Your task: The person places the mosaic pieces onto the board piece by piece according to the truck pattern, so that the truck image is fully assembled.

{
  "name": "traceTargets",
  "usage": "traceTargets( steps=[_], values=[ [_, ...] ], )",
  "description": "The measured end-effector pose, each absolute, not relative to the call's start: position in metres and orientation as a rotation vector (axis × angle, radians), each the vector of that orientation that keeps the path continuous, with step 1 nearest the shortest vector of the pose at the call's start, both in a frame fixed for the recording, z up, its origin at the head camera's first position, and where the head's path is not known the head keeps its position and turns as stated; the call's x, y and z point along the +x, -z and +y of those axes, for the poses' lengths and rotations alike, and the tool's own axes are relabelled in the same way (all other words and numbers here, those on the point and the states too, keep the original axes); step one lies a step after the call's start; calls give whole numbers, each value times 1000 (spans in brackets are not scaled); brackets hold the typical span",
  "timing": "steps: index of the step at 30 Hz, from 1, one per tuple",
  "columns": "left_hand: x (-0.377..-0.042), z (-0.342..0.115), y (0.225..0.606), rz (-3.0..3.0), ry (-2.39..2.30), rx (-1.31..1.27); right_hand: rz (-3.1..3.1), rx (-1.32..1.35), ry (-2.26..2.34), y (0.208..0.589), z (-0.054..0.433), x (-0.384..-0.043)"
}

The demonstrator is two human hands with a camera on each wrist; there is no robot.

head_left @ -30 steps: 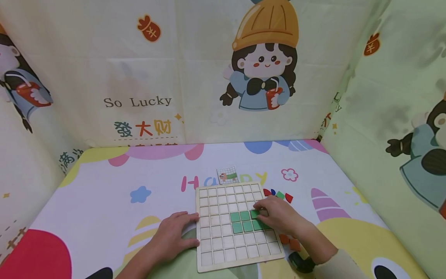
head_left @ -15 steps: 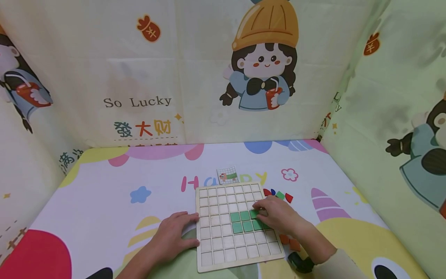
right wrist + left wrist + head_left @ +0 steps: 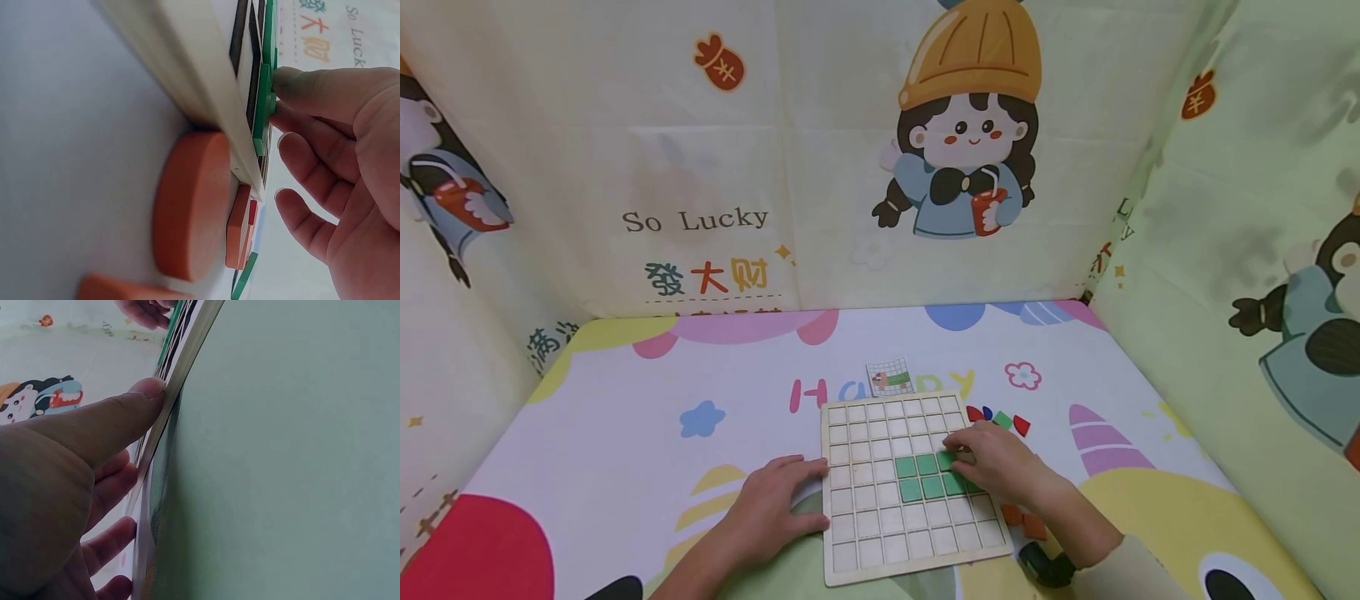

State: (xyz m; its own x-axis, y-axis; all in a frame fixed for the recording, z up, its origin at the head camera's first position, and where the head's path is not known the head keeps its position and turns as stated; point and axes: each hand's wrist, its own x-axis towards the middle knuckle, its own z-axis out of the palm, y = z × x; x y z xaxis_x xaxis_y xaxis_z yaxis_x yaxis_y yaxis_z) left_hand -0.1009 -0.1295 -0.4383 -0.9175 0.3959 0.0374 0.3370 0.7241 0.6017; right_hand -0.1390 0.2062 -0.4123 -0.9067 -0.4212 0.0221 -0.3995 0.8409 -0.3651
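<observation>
A square wooden grid board point(image 3: 874, 572) lies on the table, with several green square tiles point(image 3: 932, 486) set in its cells in two rows. My left hand point(image 3: 771, 510) rests against the board's left edge; in the left wrist view its thumb point(image 3: 147, 390) lies along that edge, fingers extended. Over the right side of the board, my right hand point(image 3: 1003, 463) pinches a green tile point(image 3: 946, 460) between thumb and index finger, at the end of the upper green row. Its other fingers point(image 3: 306, 159) curl loosely in the right wrist view. The hand partly hides the lower row's end.
A small picture card point(image 3: 891, 377) with a printed grid lies behind the board. To the right are red point(image 3: 1022, 425), blue point(image 3: 988, 412) and green point(image 3: 1002, 420) pieces. Orange pieces point(image 3: 1034, 527) sit near the right forearm, by a black device point(image 3: 1047, 567).
The green tile under my right fingers, slightly tilted one second ago, now sits lower in line with its row. My left hand and the board have stayed still.
</observation>
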Motion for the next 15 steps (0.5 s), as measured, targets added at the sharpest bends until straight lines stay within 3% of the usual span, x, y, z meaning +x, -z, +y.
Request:
traceTargets(
  steps=[15],
  values=[
    [-102,-129,439,2826,-957,603,2925,-479,662,407,209,-138]
  ],
)
